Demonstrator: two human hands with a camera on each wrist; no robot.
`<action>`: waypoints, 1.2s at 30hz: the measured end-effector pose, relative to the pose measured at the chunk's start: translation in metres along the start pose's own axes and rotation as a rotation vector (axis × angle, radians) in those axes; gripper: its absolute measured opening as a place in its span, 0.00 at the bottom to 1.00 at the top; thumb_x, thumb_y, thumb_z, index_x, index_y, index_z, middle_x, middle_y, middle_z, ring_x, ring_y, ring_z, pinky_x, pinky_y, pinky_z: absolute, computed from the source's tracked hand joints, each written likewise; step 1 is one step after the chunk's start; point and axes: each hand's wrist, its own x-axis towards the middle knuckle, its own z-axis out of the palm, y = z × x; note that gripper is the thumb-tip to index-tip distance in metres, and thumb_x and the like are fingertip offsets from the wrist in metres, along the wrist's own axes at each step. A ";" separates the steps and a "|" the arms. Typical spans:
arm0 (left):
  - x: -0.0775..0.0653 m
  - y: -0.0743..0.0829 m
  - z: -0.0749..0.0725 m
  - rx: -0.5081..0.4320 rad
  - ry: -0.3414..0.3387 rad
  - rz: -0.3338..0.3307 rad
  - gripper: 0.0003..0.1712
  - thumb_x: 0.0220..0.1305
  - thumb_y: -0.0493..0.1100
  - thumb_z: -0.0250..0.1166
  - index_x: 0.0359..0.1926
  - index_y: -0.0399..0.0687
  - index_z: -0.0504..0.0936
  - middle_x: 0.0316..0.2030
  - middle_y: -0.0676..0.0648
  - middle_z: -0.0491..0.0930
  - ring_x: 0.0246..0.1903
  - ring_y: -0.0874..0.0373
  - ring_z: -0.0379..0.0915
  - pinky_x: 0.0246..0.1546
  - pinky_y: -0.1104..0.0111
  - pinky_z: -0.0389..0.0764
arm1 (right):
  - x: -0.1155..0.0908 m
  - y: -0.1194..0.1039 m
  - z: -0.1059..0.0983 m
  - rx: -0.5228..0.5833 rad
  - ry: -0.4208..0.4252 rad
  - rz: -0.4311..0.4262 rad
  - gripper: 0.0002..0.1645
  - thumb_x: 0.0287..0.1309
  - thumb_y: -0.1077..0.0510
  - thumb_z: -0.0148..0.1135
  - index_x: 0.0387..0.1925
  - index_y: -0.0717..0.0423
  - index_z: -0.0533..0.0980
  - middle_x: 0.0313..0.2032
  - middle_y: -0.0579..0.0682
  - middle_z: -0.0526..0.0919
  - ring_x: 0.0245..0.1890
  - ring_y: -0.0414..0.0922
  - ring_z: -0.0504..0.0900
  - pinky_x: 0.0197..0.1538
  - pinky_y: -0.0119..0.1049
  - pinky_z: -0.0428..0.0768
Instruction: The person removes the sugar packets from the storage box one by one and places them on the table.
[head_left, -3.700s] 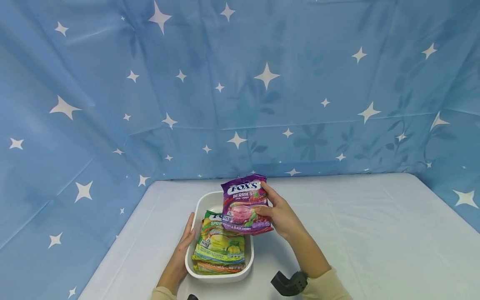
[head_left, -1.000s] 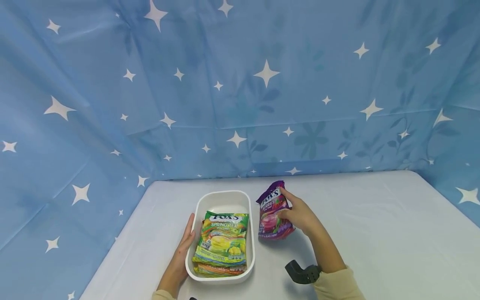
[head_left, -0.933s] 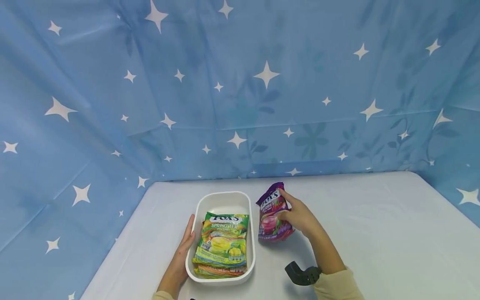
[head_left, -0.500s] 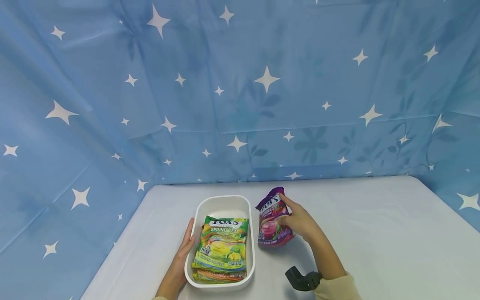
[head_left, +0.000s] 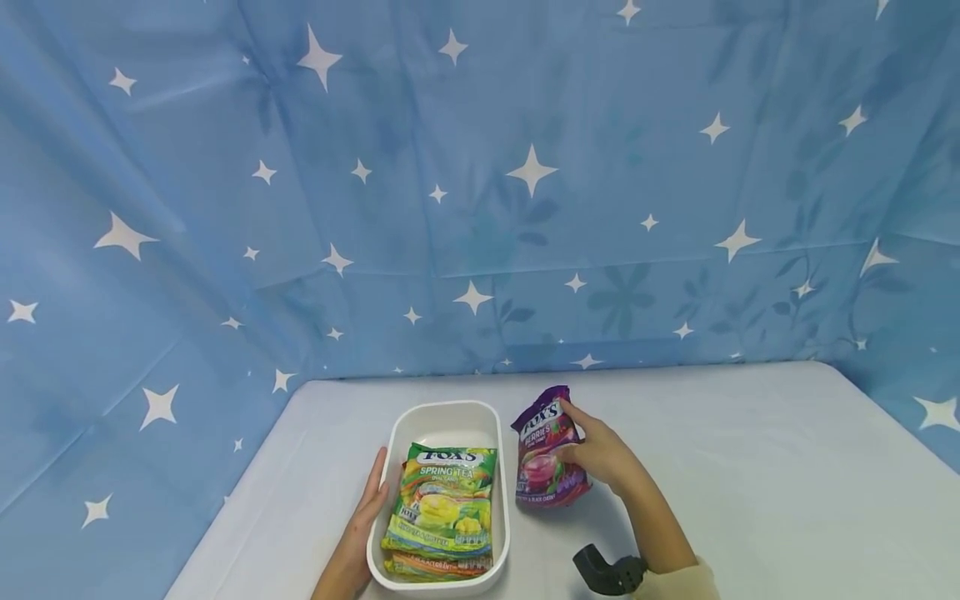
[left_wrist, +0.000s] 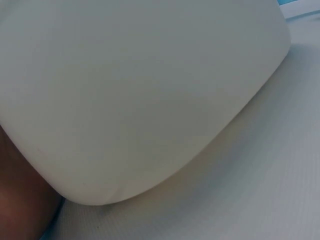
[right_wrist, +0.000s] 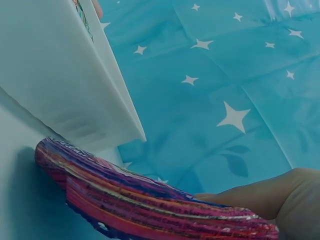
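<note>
My right hand (head_left: 602, 454) grips a purple candy bag (head_left: 542, 477) by its right side, just right of a white plastic bin (head_left: 446, 423). The bag stands tilted over the table; in the right wrist view its folded edge (right_wrist: 150, 202) runs close to the bin's wall (right_wrist: 65, 80). Along the bin's left side rests my left hand (head_left: 358, 525), fingers straight against the outer wall. Inside the bin lies a green and yellow candy bag (head_left: 441, 510) on top of an orange and green one (head_left: 438, 568), mostly covered. The left wrist view is filled by the bin wall (left_wrist: 150, 100).
A white-covered table (head_left: 750, 483) stretches out to the right of the bin. Behind it and on the left hangs a blue curtain (head_left: 375, 217) with white stars. A dark device (head_left: 609, 573) sits on my right wrist.
Since the oldest frame, my right hand has carried the purple candy bag from above the bin to its right side. Over the last second, both hands have stayed nearly still while the head view tilted up.
</note>
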 end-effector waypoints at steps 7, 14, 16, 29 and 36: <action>-0.001 0.000 -0.005 -0.024 -0.131 0.009 0.35 0.71 0.58 0.31 0.67 0.67 0.19 0.69 0.52 0.14 0.67 0.46 0.07 0.62 0.41 0.24 | -0.001 0.003 -0.002 -0.046 0.032 -0.011 0.43 0.49 0.62 0.61 0.67 0.55 0.56 0.64 0.67 0.59 0.64 0.68 0.54 0.57 0.67 0.60; -0.004 -0.001 -0.007 0.003 -0.162 0.015 0.34 0.71 0.57 0.28 0.66 0.64 0.16 0.68 0.45 0.14 0.67 0.38 0.13 0.62 0.41 0.36 | -0.003 0.006 0.000 -0.059 0.050 -0.014 0.41 0.48 0.64 0.61 0.66 0.57 0.59 0.63 0.69 0.61 0.62 0.70 0.55 0.56 0.67 0.61; -0.003 -0.001 -0.008 -0.003 -0.174 0.007 0.34 0.71 0.57 0.28 0.66 0.65 0.16 0.68 0.44 0.14 0.66 0.38 0.14 0.63 0.41 0.37 | -0.004 0.007 -0.001 -0.061 0.055 -0.016 0.41 0.47 0.64 0.61 0.65 0.57 0.60 0.62 0.69 0.61 0.62 0.70 0.56 0.57 0.67 0.61; 0.000 0.000 -0.011 -0.002 -0.229 -0.051 0.36 0.70 0.61 0.27 0.64 0.68 0.12 0.67 0.43 0.11 0.66 0.35 0.15 0.64 0.44 0.44 | -0.002 0.013 -0.008 -0.128 0.070 0.001 0.39 0.46 0.64 0.61 0.64 0.59 0.62 0.61 0.70 0.63 0.61 0.70 0.57 0.56 0.66 0.62; 0.000 -0.002 -0.013 -0.013 -0.229 -0.077 0.37 0.68 0.64 0.29 0.63 0.70 0.13 0.67 0.44 0.11 0.66 0.36 0.14 0.65 0.46 0.48 | -0.001 0.016 -0.007 -0.133 0.079 0.003 0.39 0.45 0.65 0.61 0.63 0.59 0.63 0.60 0.70 0.64 0.61 0.70 0.58 0.56 0.66 0.62</action>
